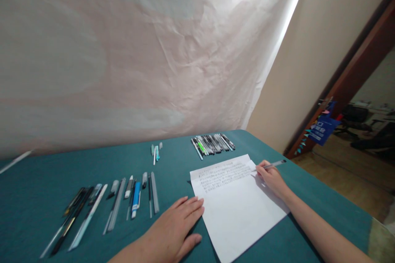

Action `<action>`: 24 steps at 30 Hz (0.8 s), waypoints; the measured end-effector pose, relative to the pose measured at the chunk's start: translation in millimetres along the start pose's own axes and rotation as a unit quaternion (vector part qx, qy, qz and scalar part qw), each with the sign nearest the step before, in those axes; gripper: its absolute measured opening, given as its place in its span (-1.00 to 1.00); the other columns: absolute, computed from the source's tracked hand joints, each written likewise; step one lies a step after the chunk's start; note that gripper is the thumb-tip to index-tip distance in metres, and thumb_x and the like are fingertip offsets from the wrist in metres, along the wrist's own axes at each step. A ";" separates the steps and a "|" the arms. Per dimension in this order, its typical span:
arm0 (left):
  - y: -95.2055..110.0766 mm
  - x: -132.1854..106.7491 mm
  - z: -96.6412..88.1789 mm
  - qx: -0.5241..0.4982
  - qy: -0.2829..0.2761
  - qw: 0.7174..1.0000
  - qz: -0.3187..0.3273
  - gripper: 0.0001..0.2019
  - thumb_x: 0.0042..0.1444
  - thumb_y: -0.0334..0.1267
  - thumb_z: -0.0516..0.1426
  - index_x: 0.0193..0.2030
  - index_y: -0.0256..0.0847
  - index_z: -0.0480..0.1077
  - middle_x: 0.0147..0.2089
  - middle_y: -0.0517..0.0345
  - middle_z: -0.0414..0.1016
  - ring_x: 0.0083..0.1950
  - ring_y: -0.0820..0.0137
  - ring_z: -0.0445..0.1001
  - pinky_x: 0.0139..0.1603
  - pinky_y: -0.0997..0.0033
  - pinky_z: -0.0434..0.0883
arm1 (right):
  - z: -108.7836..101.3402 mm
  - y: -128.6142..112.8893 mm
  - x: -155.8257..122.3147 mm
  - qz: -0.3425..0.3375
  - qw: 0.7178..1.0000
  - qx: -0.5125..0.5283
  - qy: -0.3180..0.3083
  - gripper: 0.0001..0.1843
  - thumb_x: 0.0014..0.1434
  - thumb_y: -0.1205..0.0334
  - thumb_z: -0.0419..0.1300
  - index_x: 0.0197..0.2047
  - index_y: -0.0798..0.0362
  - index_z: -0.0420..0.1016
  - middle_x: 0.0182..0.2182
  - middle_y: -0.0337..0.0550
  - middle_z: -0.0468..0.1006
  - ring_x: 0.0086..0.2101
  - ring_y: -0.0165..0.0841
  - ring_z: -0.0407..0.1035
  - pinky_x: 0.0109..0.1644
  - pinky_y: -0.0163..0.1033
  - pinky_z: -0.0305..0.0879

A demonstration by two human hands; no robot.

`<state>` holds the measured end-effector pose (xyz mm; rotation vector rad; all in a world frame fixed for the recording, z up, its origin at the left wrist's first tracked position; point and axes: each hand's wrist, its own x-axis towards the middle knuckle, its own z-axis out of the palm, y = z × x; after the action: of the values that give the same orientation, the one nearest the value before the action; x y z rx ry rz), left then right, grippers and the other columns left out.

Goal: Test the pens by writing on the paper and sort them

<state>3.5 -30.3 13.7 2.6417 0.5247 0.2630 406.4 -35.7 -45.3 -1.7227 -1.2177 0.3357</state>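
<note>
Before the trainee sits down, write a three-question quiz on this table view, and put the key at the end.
1. Multiple choice. Which hand holds the pen over the sheet?
A) the left
B) the right
C) both

2. True or false. The tight row of pens lies beyond the sheet's far edge.

3. Fill in the blank. The left hand rests palm down at the sheet's ____ edge.

Key
1. B: the right hand.
2. True.
3. left
</note>
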 end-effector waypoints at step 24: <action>-13.6 -11.2 6.6 0.116 0.097 0.989 -0.004 -0.72 0.22 -0.17 -0.14 -0.24 -0.19 0.35 -0.28 0.08 0.47 -0.24 0.37 0.41 -0.20 0.39 0.27 | 278.4 -193.6 64.1 -0.335 0.897 -0.042 -0.286 -0.75 -0.04 0.27 0.15 -0.23 0.03 0.26 -0.41 -0.23 0.42 -0.44 -0.39 0.28 -0.35 -0.31 0.16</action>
<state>-9.3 -25.9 0.7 2.8544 0.6643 0.4864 136.9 176.4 -7.0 -1.1842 -2.1932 0.3789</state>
